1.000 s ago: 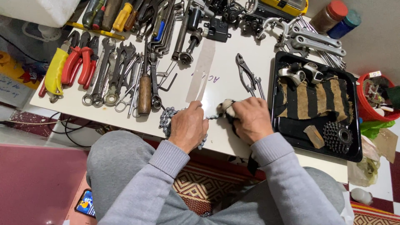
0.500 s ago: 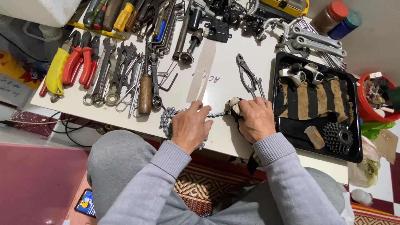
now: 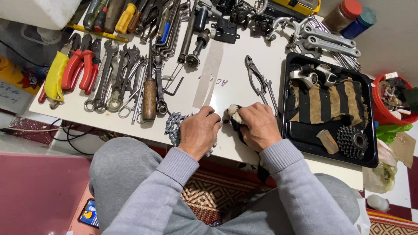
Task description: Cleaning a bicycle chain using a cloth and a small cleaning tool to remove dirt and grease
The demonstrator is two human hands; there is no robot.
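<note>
Pliers (image 3: 74, 69) with red and yellow handles lie at the upper left of the frame, beside a row of wrenches (image 3: 115, 76) and a wooden-handled tool (image 3: 149, 98). Lower centre, the left hand (image 3: 199, 132) is closed over a bicycle chain (image 3: 173, 126), whose bunched links spill out to its left at the white table's (image 3: 226, 65) near edge. Just right of it, the right hand (image 3: 257, 126) clenches a dirty rag (image 3: 233, 114) around the chain's run. Judging by this, the wiping is midway: most of the chain sits heaped and seemingly unwiped. Long-nosed pliers (image 3: 257, 80) lie just above the hands; a black tray (image 3: 296, 135) with striped cloth and a cog cluster (image 3: 352, 141) crowds the right, close to the working elbow.
</note>
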